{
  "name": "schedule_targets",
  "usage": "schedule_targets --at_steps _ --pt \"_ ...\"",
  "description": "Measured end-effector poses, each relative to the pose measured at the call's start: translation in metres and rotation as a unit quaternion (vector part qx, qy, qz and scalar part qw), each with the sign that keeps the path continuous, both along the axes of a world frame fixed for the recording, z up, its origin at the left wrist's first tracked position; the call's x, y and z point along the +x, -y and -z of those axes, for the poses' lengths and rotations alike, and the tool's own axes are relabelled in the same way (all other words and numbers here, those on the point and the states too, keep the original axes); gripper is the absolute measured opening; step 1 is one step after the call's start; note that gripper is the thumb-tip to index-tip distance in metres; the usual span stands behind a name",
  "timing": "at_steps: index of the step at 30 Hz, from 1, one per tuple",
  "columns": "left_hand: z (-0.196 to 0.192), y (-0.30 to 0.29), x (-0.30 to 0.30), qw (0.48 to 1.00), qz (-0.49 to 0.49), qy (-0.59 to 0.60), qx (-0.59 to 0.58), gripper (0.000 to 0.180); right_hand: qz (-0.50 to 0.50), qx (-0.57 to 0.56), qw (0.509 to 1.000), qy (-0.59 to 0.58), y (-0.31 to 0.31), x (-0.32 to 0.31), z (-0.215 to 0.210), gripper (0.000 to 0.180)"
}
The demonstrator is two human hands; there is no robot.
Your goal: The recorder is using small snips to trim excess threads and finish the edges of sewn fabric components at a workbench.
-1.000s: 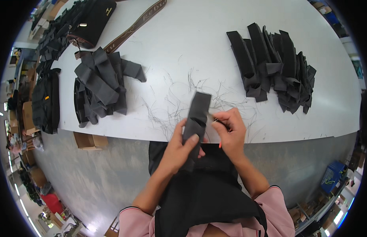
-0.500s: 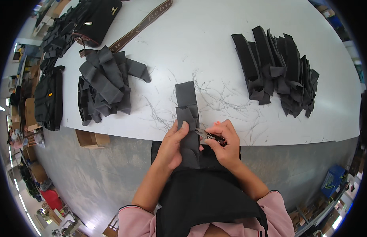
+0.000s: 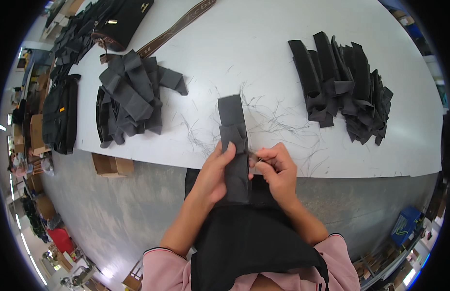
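Observation:
A dark grey fabric strip (image 3: 230, 111), folded over itself, lies lengthwise in front of me, its far end over the white table and its near end by my black apron (image 3: 254, 237). My left hand (image 3: 219, 167) is closed round it, thumb on top and fingertips showing past its right edge. Close to that right edge, my right hand (image 3: 279, 169) is closed on small thread snips (image 3: 254, 156). The snips are blurred and mostly hidden by the fingers, so I cannot tell whether their blades are apart.
Loose thread ends (image 3: 278, 121) litter the white table (image 3: 225, 43). A heap of grey strips (image 3: 130, 97) lies left, another pile (image 3: 339, 87) right. Beyond the left heap are a black bag (image 3: 120, 24) and brown strap (image 3: 179, 28). An open carton (image 3: 111, 165) stands below the table edge.
The strip and my left hand have shifted slightly up and right in view. My right hand has turned, and the snips, plainly visible before, are now mostly behind the fingers.

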State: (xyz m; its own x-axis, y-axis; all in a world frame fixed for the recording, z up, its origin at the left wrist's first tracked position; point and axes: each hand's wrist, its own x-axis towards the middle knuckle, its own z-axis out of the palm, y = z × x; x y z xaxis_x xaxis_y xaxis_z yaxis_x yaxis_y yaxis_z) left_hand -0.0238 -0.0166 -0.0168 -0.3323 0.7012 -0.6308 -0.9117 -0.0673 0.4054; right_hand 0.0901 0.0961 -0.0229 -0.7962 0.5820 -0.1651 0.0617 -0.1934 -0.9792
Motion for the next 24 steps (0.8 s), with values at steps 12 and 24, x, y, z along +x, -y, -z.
schedule_targets --at_steps 12,24 --pt "0.003 -0.011 -0.03 0.995 -0.039 -0.059 -0.066 0.035 -0.123 0.364 0.921 0.06 -0.002 0.025 -0.013 0.023" --pt "-0.004 -0.014 -0.034 0.994 0.026 -0.072 -0.083 0.032 -0.231 0.444 0.866 -0.011 -0.023 0.006 -0.018 0.025"
